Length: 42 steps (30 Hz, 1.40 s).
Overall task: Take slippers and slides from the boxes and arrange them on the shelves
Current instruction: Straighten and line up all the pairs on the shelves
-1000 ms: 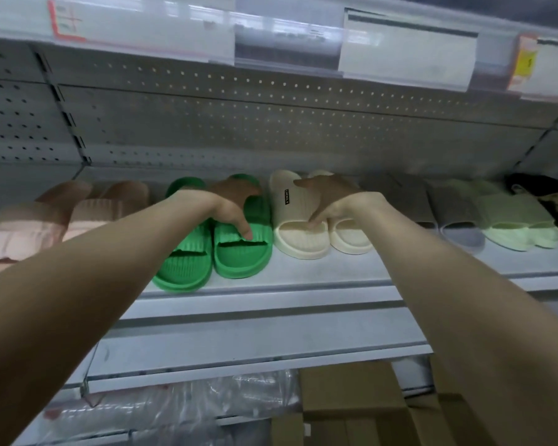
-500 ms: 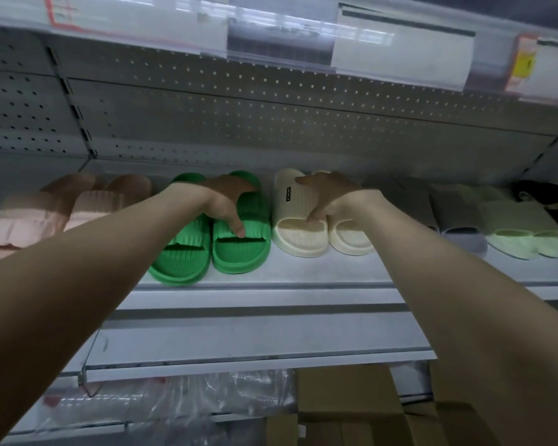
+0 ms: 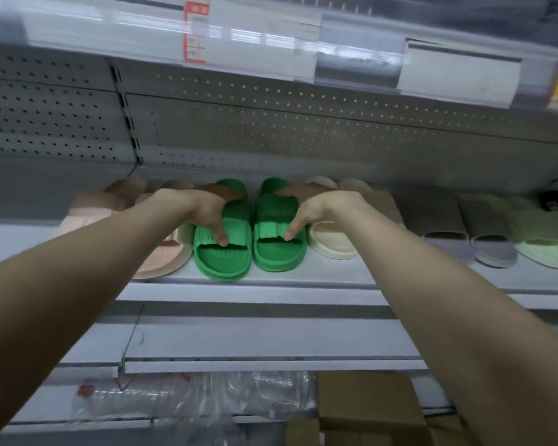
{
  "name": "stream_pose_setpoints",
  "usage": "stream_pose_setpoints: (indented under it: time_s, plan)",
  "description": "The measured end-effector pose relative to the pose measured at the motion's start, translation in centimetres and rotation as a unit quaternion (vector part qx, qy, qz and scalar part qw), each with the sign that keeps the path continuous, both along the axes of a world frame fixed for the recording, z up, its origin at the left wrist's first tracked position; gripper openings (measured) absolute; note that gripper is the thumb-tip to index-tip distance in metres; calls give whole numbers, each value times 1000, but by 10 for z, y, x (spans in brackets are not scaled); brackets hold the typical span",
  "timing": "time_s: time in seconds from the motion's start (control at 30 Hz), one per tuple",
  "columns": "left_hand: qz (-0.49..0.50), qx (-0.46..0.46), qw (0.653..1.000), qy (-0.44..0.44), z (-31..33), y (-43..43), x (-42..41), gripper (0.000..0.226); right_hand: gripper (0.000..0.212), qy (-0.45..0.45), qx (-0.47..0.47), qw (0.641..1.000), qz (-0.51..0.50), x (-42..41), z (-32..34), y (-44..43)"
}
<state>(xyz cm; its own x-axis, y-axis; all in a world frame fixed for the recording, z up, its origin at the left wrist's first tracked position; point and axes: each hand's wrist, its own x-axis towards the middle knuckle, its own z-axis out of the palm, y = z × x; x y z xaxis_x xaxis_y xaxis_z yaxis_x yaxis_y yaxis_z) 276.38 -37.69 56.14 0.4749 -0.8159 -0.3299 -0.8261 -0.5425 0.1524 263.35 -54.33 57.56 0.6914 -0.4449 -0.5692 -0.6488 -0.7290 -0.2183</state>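
Observation:
Two bright green slides stand side by side on the grey shelf (image 3: 271, 284), toes pointing to the back. My left hand (image 3: 207, 210) grips the strap of the left green slide (image 3: 221, 259), thumb behind, fingers over the front. My right hand (image 3: 306, 207) grips the strap of the right green slide (image 3: 277, 255) the same way. A pink pair (image 3: 161, 255) lies just left of them and a cream pair (image 3: 332, 243) just right, partly hidden by my arms.
Further right on the shelf stand a grey pair (image 3: 484, 239) and a pale green pair (image 3: 541, 239). A price-tag rail (image 3: 271, 37) overhangs from the shelf above. Below are a lower shelf edge (image 3: 271, 362), clear plastic wrapping (image 3: 190, 397) and cardboard boxes (image 3: 368, 410).
My right hand left the cream slide and moved left onto the right green slide. My left hand shifted from the right green slide to the left one. The green pair now stands slightly apart.

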Motion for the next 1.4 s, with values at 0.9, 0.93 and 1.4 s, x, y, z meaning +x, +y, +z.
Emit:
stream_pose_setpoints:
  time_s: [0.9,0.93,1.4]
  plan:
    - [-30,-103,993,56,-7,2,36,101,97,-132,-160,972,109,32,-17,10]
    - [-36,-99,993,49,-6,2,36,102,97,-133,-160,972,110,33,-17,9]
    - [-52,-99,993,45,-12,-7,48,107,98,-141,-149,972,113,41,-21,1]
